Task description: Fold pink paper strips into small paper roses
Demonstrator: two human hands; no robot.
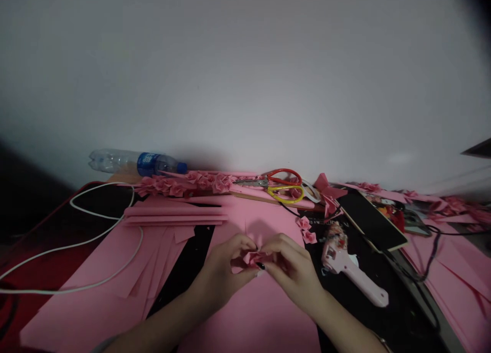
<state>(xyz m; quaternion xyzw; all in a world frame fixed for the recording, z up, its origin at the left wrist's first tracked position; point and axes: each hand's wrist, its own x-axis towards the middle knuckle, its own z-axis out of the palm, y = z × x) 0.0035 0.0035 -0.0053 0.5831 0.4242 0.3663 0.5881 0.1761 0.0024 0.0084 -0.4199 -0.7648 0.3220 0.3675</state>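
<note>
My left hand (226, 266) and my right hand (293, 266) meet over a pink sheet (253, 312) in the middle of the table. Both pinch a small folded pink paper piece (252, 258) between their fingertips. The fingers of both hands are curled round it, so most of the piece is hidden. Two small finished pink paper flowers (306, 229) lie just beyond my right hand.
A pink glue gun (351, 271) lies right of my hands. Two pairs of scissors, red (284, 177) and yellow (286, 193), lie by a row of pink paper flowers (184, 184) at the wall. A plastic bottle (134, 162), white cable (95, 240), pink strips (172, 216) and a dark tablet (370, 217) lie around.
</note>
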